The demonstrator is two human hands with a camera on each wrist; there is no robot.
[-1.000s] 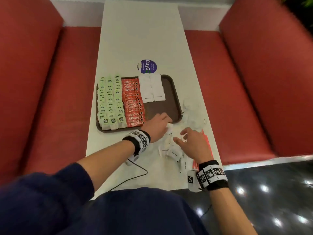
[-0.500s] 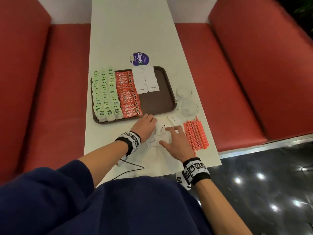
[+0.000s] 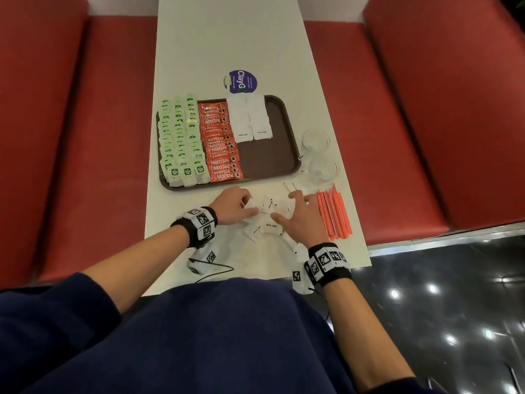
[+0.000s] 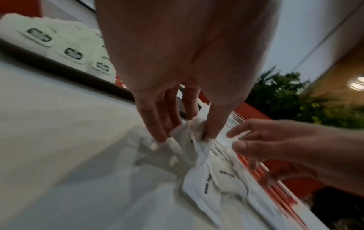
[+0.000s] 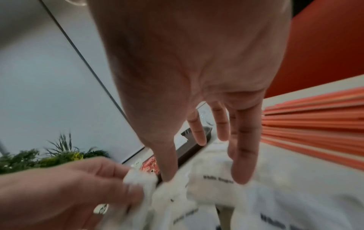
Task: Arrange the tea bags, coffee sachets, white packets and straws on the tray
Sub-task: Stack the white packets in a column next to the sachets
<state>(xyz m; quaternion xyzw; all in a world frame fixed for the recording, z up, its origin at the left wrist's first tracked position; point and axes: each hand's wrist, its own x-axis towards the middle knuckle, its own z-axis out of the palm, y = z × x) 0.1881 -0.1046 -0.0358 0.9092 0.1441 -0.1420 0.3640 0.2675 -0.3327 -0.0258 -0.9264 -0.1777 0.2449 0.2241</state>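
Observation:
A brown tray [image 3: 267, 160] holds rows of green tea bags [image 3: 181, 140], red coffee sachets [image 3: 221, 143] and two columns of white packets [image 3: 250, 118]. Loose white packets [image 3: 270, 223] lie heaped on the table in front of the tray. My left hand [image 3: 247, 207] pinches one white packet [image 4: 195, 129] from the heap between thumb and fingers. My right hand [image 3: 295, 211] lies spread over the heap, its straight fingers [image 5: 240, 171] touching the packets [image 5: 216, 180]. Orange straws [image 3: 333, 211] lie in a bundle just right of that hand.
Two clear glasses [image 3: 315, 140] [image 3: 324, 169] stand right of the tray near the table's right edge. A round purple sticker [image 3: 241, 81] sits beyond the tray. Red bench seats [image 3: 99, 137] flank the white table [image 3: 227, 38].
My left hand drew back from the tray's front edge to the heap and took hold of a packet. My right hand spread over the heap, left of the straws.

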